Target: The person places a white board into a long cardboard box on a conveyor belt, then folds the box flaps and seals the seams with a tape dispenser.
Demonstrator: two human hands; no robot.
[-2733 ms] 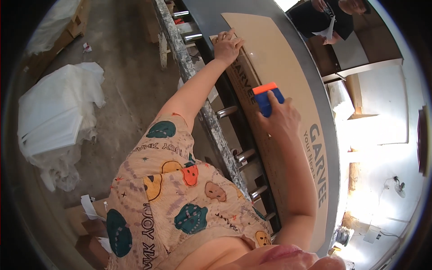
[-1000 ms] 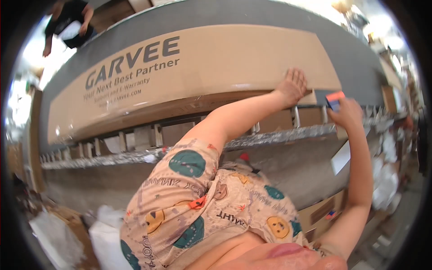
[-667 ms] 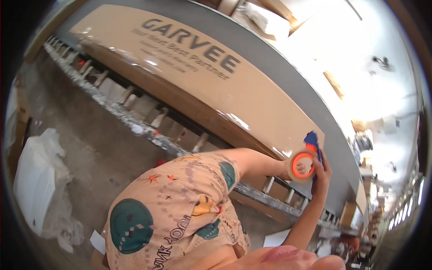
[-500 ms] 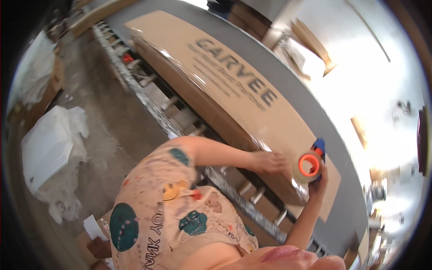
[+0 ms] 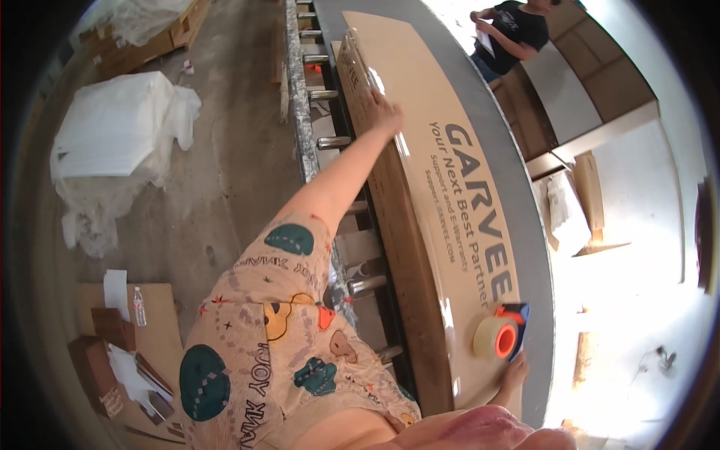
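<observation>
A long brown cardboard box [image 5: 409, 82] with dark printing lies on the grey conveyor surface, running from far to near. Shiny clear tape [image 5: 431, 247] stretches along its left top edge. My left hand [image 5: 385, 115] rests on that edge toward the far end, its fingers stretched over the tape and holding nothing. At the near end, my right hand [image 5: 514, 373] is closed around a blue and orange tape dispenser [image 5: 516, 311]. The dispenser carries a roll of clear tape [image 5: 486, 337] on an orange hub and sits just over the box top. Part of my right hand is hidden behind it.
Metal rollers [image 5: 334, 142] and a scuffed rail [image 5: 304, 127] run left of the box. A plastic-wrapped white stack [image 5: 112, 127] stands on the floor. Flattened cardboard [image 5: 161, 315] with a bottle [image 5: 139, 306] lies lower left. Another person [image 5: 517, 34] stands beyond the conveyor.
My left hand has gone from beside the dispenser to the far part of the box edge. The view has turned, and another person now shows. The dispenser stays in my right hand.
</observation>
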